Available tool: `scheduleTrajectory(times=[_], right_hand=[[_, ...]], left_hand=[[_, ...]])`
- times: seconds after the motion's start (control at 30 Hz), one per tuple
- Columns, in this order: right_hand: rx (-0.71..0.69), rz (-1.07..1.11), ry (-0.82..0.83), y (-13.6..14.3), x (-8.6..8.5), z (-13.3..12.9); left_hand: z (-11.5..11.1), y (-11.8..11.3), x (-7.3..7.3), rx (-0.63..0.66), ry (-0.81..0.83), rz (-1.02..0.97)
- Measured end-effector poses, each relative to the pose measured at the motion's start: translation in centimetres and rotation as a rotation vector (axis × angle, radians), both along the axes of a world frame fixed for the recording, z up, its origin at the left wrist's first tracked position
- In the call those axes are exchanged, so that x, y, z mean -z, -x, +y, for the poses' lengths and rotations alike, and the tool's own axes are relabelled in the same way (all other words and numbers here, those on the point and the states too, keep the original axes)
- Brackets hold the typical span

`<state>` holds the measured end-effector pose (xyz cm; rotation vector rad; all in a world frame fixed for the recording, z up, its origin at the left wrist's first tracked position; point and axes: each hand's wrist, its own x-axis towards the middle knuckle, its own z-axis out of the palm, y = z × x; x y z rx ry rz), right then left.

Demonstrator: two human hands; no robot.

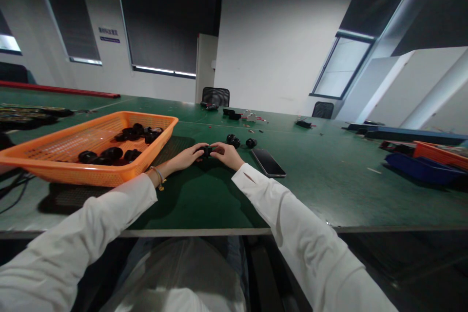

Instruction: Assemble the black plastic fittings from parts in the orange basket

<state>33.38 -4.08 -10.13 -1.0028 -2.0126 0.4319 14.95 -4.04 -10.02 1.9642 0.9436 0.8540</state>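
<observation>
Over the green table, my left hand point(189, 157) and my right hand point(227, 154) meet on a small black part point(206, 151). Fingers of both hands are closed round it from either side and partly cover it, so its exact kind is unclear. Just beyond my right hand lie several round black parts point(234, 141), with another round black part point(251, 143) a little to their right. To the left of my left hand stands an orange plastic basket point(161, 148) holding several similar black parts point(109, 153).
A phone point(268, 163) lies flat right of my right hand. Farther back are black pieces point(232, 114) and pale scraps point(252, 117). A blue tray point(422, 168) and an orange tray point(444, 156) stand at the right. Cables point(16, 190) hang near the basket's left side.
</observation>
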Motion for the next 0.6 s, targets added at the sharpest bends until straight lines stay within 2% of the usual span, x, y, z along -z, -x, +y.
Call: scheduleTrajectory(times=[0.2,0.6], right_hand=[[-0.055,0.024,0.061,-0.16,0.02,0.05],[-0.034,0.017,0.061,-0.23,0.28,0.45]], left_hand=[[-0.42,-0.05,-0.35,-0.002,0.012,0.009],[-0.42,0.03,-0.32,-0.008,0.001,0.013]])
